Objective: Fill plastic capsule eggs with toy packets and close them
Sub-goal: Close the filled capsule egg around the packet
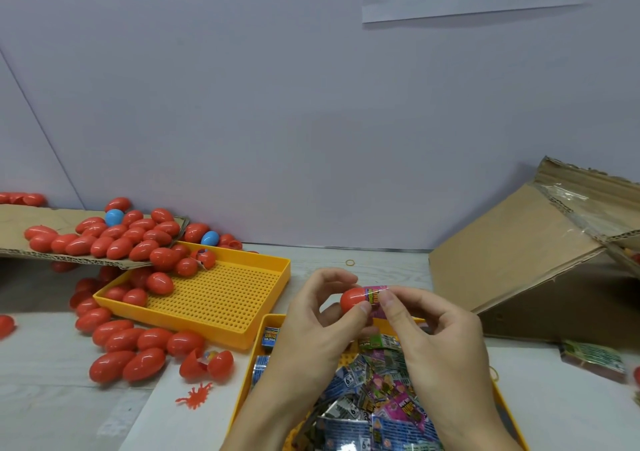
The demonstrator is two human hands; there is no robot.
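pale wall, white table; both hands' fingers pinching red egg and packet

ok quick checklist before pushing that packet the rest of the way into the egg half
1. Left hand grips red egg half: ok.
2. Right hand pinches pink toy packet: ok.
3. Packet fully inside the half: not ok, it sticks out.
4. Packet folded small enough to fit: cannot tell.
5. Matching egg half at hand for closing: cannot tell.
6. More packets ready in yellow tray: ok.
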